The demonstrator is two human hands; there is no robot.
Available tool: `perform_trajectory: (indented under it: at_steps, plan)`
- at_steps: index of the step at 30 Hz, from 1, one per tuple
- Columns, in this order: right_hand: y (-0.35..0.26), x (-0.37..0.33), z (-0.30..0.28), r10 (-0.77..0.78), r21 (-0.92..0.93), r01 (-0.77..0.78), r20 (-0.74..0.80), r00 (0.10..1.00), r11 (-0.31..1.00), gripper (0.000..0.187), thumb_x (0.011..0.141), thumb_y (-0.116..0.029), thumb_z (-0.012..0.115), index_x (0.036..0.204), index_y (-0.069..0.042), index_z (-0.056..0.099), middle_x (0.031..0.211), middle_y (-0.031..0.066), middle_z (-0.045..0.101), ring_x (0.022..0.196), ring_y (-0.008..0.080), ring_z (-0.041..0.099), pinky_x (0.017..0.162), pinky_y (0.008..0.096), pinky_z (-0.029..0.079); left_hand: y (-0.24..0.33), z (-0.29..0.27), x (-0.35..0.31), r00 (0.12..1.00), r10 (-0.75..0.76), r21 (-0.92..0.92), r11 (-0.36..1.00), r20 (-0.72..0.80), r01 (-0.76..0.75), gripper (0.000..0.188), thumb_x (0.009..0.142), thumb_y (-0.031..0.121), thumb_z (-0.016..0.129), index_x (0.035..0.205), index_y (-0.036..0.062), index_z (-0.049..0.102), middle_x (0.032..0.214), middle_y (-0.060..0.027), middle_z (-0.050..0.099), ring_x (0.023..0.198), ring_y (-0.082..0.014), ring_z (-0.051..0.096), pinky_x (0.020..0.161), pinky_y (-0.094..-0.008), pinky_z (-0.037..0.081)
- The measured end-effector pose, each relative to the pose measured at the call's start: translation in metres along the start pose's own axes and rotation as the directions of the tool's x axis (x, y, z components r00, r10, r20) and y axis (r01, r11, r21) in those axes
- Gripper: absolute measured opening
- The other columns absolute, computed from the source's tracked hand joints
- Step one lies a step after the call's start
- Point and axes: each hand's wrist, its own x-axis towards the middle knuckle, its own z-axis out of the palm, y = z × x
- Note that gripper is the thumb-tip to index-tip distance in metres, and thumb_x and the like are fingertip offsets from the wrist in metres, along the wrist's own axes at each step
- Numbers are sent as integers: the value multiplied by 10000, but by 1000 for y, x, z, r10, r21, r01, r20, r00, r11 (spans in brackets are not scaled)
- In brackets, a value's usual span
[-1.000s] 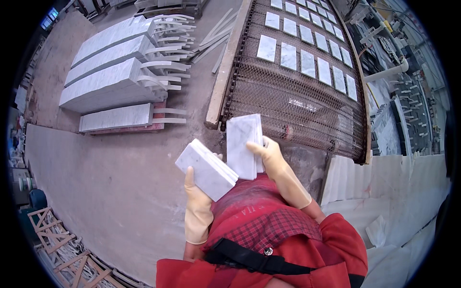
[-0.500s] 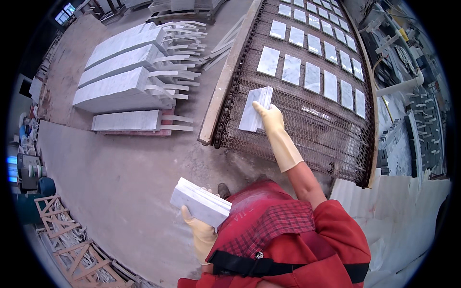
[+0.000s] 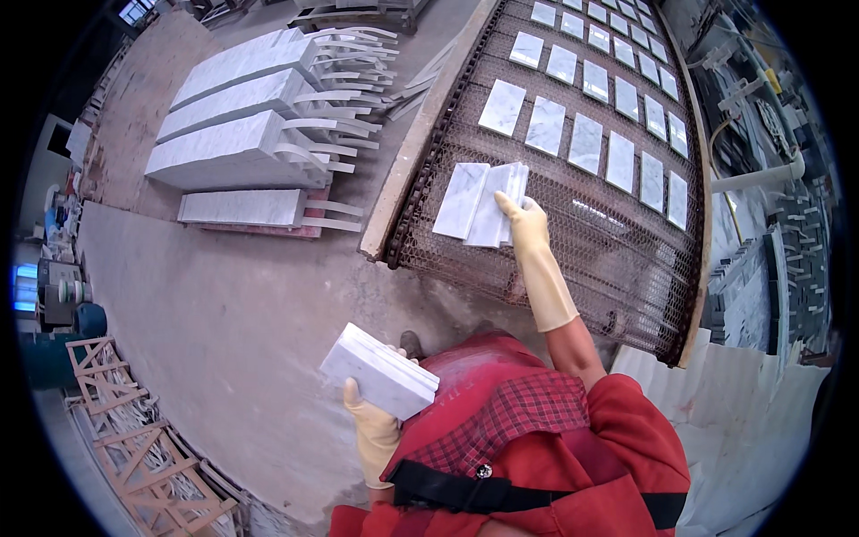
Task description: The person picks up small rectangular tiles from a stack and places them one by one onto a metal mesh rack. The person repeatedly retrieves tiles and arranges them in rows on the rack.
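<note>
Both my hands wear pale yellow rubber gloves. My left hand (image 3: 373,428) grips a stack of white marble tiles (image 3: 378,369) low in front of my apron, thumb on the near face. Over the near end of the mesh conveyor (image 3: 608,268), my right hand (image 3: 526,220) is closed on a smaller stack of marble tiles (image 3: 492,213), its thumb on the top tile. One loose marble tile (image 3: 461,199) lies flat on the mesh just left of that stack. Farther along, rows of grey-veined marble tiles (image 3: 585,143) lie spaced on the belt.
Left of the conveyor, long marble slabs (image 3: 215,152) are stacked on the floor, with curved strips (image 3: 335,125) sticking out. A wooden crate frame (image 3: 134,438) stands lower left. White sheeting (image 3: 743,421) hangs at the right, below more stacked stone pieces (image 3: 805,268).
One tile now lies on the mesh where my right hand's stack was. That hand has shifted right with the remaining tiles. My left hand keeps its stack, nearly still.
</note>
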Motion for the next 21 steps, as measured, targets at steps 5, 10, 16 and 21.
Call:
perform_trajectory:
  at_steps: [5,10,16,21]
  plan:
    - [1,-6,-32,-45,-105,41,-34,998,994,487,940,-429,810,1163,1,755,1070,122,804,962,207,749,881,360,554,-12,7,-10,999,-26,-23,999,30,26,976,844,767,722,1491,60,536,1364,-131,640,1287,-353,628,1121,-596,516]
    - [17,3,-34,-59,-144,49,-64,996,988,494,940,-457,798,1157,-15,766,1079,126,806,977,228,753,907,371,548,-27,21,-18,999,-34,-25,999,15,35,967,815,742,771,1479,75,552,1361,-131,647,1269,-352,642,1103,-608,529]
    - [32,14,-50,-61,-107,52,-82,995,993,528,946,-483,786,1190,-15,765,1106,128,805,1004,226,751,929,373,542,-46,17,-20,991,-83,-72,993,102,91,962,788,736,799,1428,47,590,1300,-127,686,1224,-352,670,1082,-579,548]
    - [36,9,-86,-72,-71,64,-122,990,995,527,951,-478,781,1197,-11,762,1103,121,806,1004,221,751,929,370,543,-62,19,-23,992,-95,-121,987,82,105,961,795,736,795,1419,33,593,1287,-141,691,1228,-352,667,1099,-564,540]
